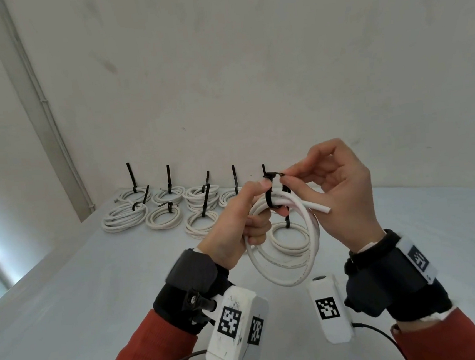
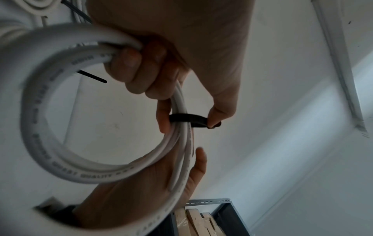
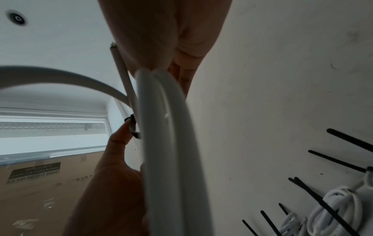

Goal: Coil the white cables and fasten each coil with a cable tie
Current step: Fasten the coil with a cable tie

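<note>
1. Up in the air over the middle of the worktop (image 1: 96,295) hangs the white coil (image 1: 283,250), a few loose turns drooping below the two hands.
2. The left hand (image 1: 234,223) has it: fingers curled round the bunched turns at the top of the ring, thumb tip on the black cable tie (image 1: 271,194) that loops the bundle.
3. The right hand (image 1: 345,192) is on the other side, thumb and forefinger pinched on the tie's upper end. Its other fingers are loosely curled and hold nothing.
4. Whether the tip is through the head yet, I can't make out. The loop sits slack round the turns, so I'd call this fastening unfinished.
5. One cut end (image 1: 320,207) of the cable pokes out to the right past the tie, free.
6. My read on the cable: light, but stiff and springy, with a smooth jacket. Let go and those turns would likely spring apart. The best hold is just where the left hand has it, right beside the tie, squeezing all the turns together.
7. The tie itself looks thin, bendy and fiddly; a fingertip pinch near its end suits it.
8. Along the far edge, toward the far left corner, finished coils (image 1: 171,195) lie in rows with black tails sticking up. A single tied coil (image 1: 290,243) lies nearer, right behind the held one.
</note>
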`<state>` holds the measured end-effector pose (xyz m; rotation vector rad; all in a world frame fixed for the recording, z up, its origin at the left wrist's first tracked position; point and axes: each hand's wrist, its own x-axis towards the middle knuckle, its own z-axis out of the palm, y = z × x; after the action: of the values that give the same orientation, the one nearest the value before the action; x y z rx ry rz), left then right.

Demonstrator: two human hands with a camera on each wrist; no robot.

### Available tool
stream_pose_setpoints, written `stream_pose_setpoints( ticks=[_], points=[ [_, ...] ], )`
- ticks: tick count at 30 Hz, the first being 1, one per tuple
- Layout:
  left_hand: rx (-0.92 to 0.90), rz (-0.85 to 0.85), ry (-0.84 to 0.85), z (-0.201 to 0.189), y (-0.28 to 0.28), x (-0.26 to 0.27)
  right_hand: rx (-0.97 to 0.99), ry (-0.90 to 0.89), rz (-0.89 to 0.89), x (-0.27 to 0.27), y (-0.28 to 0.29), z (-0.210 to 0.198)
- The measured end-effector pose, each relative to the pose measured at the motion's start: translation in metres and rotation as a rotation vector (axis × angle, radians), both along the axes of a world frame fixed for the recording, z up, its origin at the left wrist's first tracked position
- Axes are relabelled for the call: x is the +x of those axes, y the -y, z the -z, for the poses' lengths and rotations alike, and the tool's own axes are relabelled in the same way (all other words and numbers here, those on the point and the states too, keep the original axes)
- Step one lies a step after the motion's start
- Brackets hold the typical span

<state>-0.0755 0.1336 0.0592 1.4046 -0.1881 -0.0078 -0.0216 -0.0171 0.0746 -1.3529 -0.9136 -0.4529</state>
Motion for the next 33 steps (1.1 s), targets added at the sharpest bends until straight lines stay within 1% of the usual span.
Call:
stream_pose_setpoints(
  ticks=[5, 7, 9, 10, 12, 14, 15, 16, 17, 19, 21, 22, 23, 26, 27, 30, 33],
  points=[
    [-0.013, 0.000, -0.005, 0.002, 0.000, -0.001, -0.007, 0.063, 0.019, -0.009, -0.004, 0.000],
    [-0.018, -0.059, 0.017, 0.002, 0.000, -0.001, -0.031, 0.049, 0.000, -0.009, -0.001, -0.002],
    [0.006, -0.201, 0.080, 0.001, -0.001, 0.000, -0.110, 0.057, -0.049, -0.001, 0.005, -0.005],
    [0.047, -0.294, 0.130, 0.000, -0.002, 0.000, -0.169, 0.082, -0.046, 0.003, 0.010, -0.007],
    [0.174, -0.496, 0.284, 0.000, -0.006, 0.000, -0.260, 0.167, 0.031, 0.011, 0.018, -0.010],
    [0.310, -0.657, 0.441, 0.001, -0.011, 0.000, -0.305, 0.211, 0.163, 0.012, 0.021, -0.012],
    [0.367, -0.720, 0.497, 0.002, -0.014, -0.001, -0.319, 0.171, 0.243, 0.008, 0.020, -0.013],
    [0.420, -0.775, 0.545, 0.003, -0.017, 0.000, -0.349, 0.085, 0.302, 0.004, 0.018, -0.015],
    [0.468, -0.817, 0.586, 0.005, -0.020, 0.001, -0.403, -0.018, 0.318, 0.001, 0.015, -0.016],
    [0.527, -0.860, 0.656, 0.006, -0.023, 0.002, -0.496, -0.235, 0.193, -0.008, 0.010, -0.017],
    [0.555, -0.867, 0.708, 0.005, -0.023, 0.003, -0.485, -0.399, 0.007, -0.020, 0.004, -0.019],
    [0.573, -0.869, 0.734, 0.006, -0.023, 0.003, -0.466, -0.435, -0.041, -0.024, 0.001, -0.019],
    [0.596, -0.873, 0.751, 0.006, -0.023, 0.003, -0.453, -0.439, -0.050, -0.025, -0.001, -0.017],
    [0.639, -0.895, 0.757, 0.007, -0.022, 0.004, -0.444, -0.441, 0.017, -0.028, -0.004, -0.012],
    [0.637, -0.897, 0.755, 0.008, -0.022, 0.004, -0.439, -0.451, 0.011, -0.028, -0.005, -0.011],
    [0.580, -0.913, 0.724, 0.008, -0.020, 0.005, -0.376, -0.509, -0.100, -0.034, -0.008, -0.012],
    [0.467, -0.931, 0.678, 0.006, -0.021, 0.003, -0.333, -0.554, -0.156, -0.039, -0.012, -0.010]
  ],
)
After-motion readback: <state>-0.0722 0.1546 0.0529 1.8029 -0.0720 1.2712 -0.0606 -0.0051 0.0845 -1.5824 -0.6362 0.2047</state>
